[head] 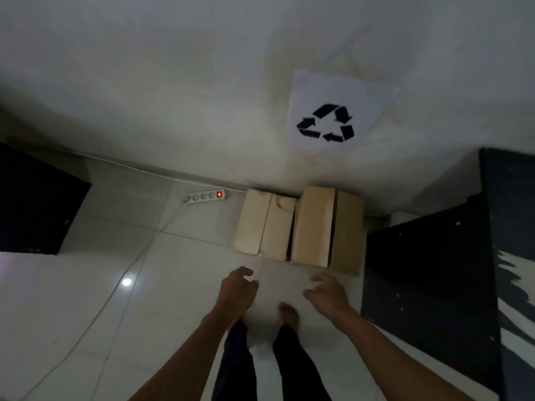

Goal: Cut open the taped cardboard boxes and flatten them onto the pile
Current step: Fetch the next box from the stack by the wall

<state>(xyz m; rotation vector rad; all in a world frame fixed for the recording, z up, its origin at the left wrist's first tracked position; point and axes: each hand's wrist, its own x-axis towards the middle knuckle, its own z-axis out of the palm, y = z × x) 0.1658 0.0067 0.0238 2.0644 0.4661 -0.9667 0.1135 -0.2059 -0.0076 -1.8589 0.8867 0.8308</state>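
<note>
Below me the floor point(179, 285) is pale glossy tile, mirroring a lamp; the cardboard boxes point(298, 227) look matt brown and smooth; the recycling sign point(333, 117) is white paper; the power strip point(204, 195) is white plastic.

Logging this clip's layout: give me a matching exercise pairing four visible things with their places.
Things:
1. recycling sign
2. power strip
3. cardboard boxes
4. left hand

Places:
A. on the floor against the wall, left of the boxes
B. on the wall above the boxes
C. held out above the floor, short of the boxes
D. on the floor against the wall, beside the dark furniture

Pairs: 1-B, 2-A, 3-D, 4-C
</note>
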